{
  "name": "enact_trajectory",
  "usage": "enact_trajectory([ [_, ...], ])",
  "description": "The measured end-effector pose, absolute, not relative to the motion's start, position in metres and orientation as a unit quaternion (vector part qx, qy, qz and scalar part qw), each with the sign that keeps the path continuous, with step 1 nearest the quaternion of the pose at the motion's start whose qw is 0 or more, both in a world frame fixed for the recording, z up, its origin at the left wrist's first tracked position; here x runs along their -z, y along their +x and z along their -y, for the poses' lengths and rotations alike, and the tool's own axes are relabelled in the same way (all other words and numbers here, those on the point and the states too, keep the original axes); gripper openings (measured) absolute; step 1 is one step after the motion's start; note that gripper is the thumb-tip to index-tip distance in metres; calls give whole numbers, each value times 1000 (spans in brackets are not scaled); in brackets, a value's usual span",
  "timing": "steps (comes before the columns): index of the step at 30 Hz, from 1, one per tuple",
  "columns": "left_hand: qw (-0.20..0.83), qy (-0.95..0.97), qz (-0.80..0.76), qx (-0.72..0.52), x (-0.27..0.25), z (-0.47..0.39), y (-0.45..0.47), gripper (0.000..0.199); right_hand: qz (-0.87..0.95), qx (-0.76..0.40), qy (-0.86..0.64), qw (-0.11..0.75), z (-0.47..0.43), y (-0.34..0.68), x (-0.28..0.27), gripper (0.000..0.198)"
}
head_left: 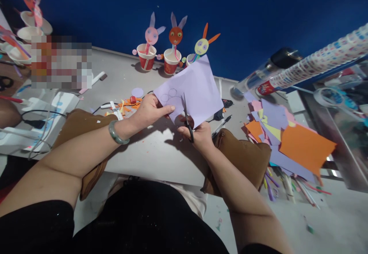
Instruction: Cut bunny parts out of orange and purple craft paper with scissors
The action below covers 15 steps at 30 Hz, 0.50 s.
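Note:
A sheet of purple paper (201, 89) with several circles drawn on its left part is held up above the table. My left hand (148, 112) grips its left edge, thumb on top beside the circles. In my right hand (199, 135) is a pair of black-handled scissors (186, 117), fingers wrapped round the handles. One blade lies over the paper, just right of the largest circle. On the table behind my left hand lie a cut purple disc (137, 92) and orange paper scraps (125, 107).
Rabbit-faced figures stand in red paper cups (147, 59) along the blue wall. To the right are a long stack of cups (316, 60), a clear bottle (253, 77) and piled coloured paper (304, 144). Brown cushions (241, 156) lie under both forearms. Power strips (57, 112) and cables lie left.

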<state>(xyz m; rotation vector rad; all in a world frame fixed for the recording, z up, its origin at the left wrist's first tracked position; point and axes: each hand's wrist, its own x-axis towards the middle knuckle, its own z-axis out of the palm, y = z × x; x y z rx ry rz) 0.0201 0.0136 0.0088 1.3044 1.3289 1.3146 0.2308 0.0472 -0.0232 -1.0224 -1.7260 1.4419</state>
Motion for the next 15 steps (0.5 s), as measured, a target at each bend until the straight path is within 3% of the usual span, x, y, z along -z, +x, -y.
enact_trajectory([
  [15,405,540,-502,-541,-13,-16,18,23,645,-567,-398,322,-46,232,21,49],
])
